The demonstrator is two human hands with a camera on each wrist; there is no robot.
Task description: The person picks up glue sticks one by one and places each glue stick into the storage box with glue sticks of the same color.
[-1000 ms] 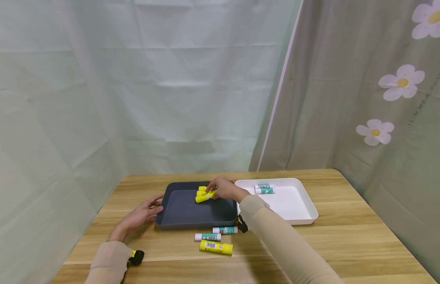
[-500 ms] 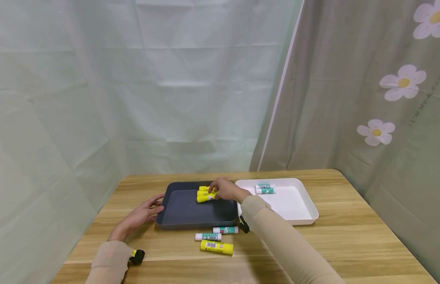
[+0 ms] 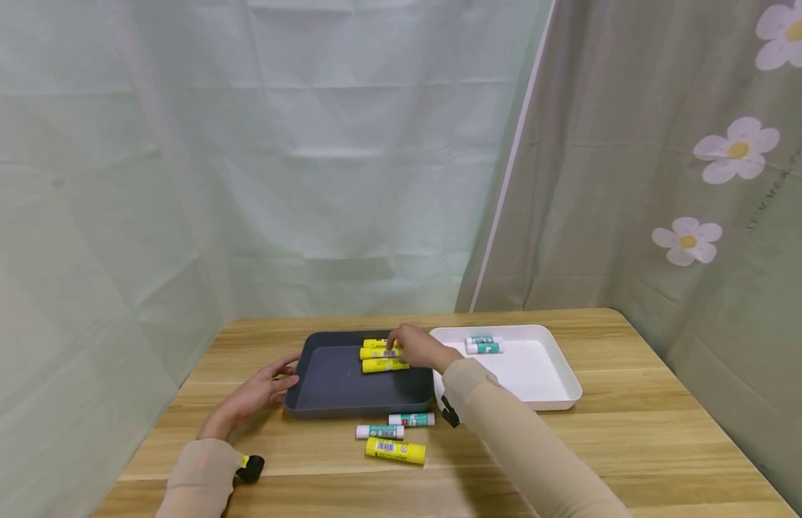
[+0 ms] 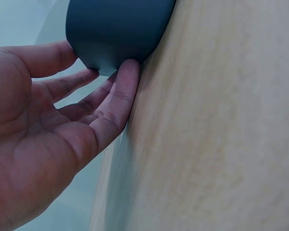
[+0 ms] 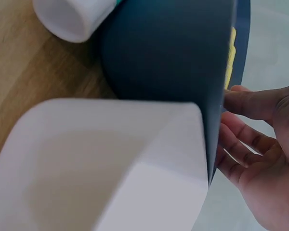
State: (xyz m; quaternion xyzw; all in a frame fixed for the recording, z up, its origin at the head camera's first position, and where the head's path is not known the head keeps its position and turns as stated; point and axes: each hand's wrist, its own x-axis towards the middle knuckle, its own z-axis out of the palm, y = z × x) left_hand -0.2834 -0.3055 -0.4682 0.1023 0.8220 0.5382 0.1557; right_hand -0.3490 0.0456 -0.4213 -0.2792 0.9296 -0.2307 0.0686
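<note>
In the head view my left hand (image 3: 263,387) touches the left end of a dark grey tray (image 3: 336,403). Its thumb and fingers lie loosely against the tray's wall (image 4: 120,33), as the left wrist view shows. My right hand (image 3: 421,347) hovers over the right part of the same tray. Beneath its fingertips lie several yellow glue sticks side by side, the nearest glue stick (image 3: 383,366) flat on the tray floor. Its fingers (image 5: 250,103) are spread and loosely bent in the right wrist view, with the tips partly hidden behind the tray wall.
A white tray (image 3: 536,374) stands against the grey tray's right side, with two green-and-white glue sticks (image 3: 483,348) in it. In front of the grey tray, on the wooden table (image 3: 297,489), lie two more white-green sticks (image 3: 380,432) and a yellow glue stick (image 3: 395,451).
The nearest yellow glue stick, earlier tilted in my right fingers, now lies level beside the others. My right hand has let it go and shifted slightly right. The left hand stays still.
</note>
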